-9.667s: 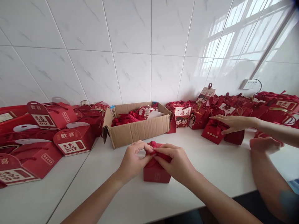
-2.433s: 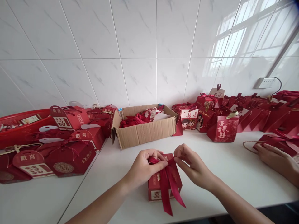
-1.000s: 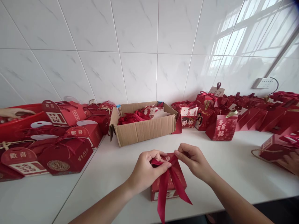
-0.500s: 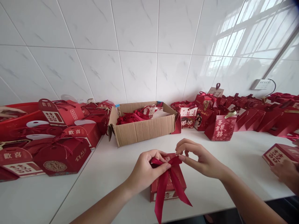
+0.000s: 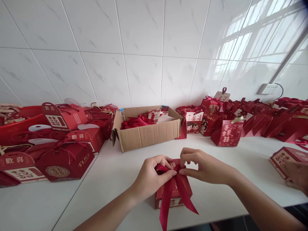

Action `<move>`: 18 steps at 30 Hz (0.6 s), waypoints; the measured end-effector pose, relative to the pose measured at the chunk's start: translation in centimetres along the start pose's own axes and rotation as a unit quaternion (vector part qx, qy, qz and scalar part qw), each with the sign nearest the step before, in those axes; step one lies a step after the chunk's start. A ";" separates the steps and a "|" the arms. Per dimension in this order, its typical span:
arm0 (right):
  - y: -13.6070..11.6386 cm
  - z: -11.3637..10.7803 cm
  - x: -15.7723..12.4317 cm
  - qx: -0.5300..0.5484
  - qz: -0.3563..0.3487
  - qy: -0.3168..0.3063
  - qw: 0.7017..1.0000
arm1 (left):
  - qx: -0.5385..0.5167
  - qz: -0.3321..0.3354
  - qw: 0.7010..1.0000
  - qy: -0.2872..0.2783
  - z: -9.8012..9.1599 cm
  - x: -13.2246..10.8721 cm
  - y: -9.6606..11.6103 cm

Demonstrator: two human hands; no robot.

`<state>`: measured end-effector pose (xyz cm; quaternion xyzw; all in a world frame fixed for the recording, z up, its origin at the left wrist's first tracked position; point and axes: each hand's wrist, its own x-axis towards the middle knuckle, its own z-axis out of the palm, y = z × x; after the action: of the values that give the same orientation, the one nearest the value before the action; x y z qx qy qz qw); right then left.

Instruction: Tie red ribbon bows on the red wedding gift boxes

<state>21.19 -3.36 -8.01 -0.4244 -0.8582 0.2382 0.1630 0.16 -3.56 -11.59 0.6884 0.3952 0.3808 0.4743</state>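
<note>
A small red gift box (image 5: 186, 183) with printed characters sits on the white table in front of me. Across its top lies a dark red ribbon (image 5: 166, 200), its two tails hanging over the near side. My left hand (image 5: 156, 175) pinches the ribbon's left loop near the knot, thumb and fingers closed. On the other side, my right hand (image 5: 198, 165) is closed on the ribbon just right of the knot, with thumb and index finger together. The knot itself is partly covered by my fingertips.
An open cardboard box (image 5: 148, 138) of ribbons and cards stands behind. Finished-looking red boxes (image 5: 64, 160) crowd the left; more red gift boxes (image 5: 227, 133) line the wall at right. Another person's hand (image 5: 297, 176) holds a box at far right; a hand (image 5: 9, 109) reaches into a red basin (image 5: 31, 112).
My right hand has moved left and down from the right loop to the knot, fingers now closed. The left hand keeps its pinch. At far left, another person's hand has risen in the basin.
</note>
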 end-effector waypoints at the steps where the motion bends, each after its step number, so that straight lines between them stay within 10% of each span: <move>1: 0.0 0.0 0.0 0.005 -0.002 -0.005 1.000 | 0.000 0.001 1.000 0.000 0.0 0.0 0.0; 7: 0.4 0.3 0.2 0.120 -0.023 -0.086 0.989 | -0.004 0.014 1.000 0.000 0.0 0.0 0.2; 18: 3.2 3.2 1.7 0.345 -0.049 -0.013 0.937 | -0.024 0.025 0.999 -0.012 0.0 0.1 0.0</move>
<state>20.73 -1.18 -12.31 -0.2967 -0.7453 0.5165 0.2995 0.21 -3.51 -11.58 0.6911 0.3626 0.3935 0.4858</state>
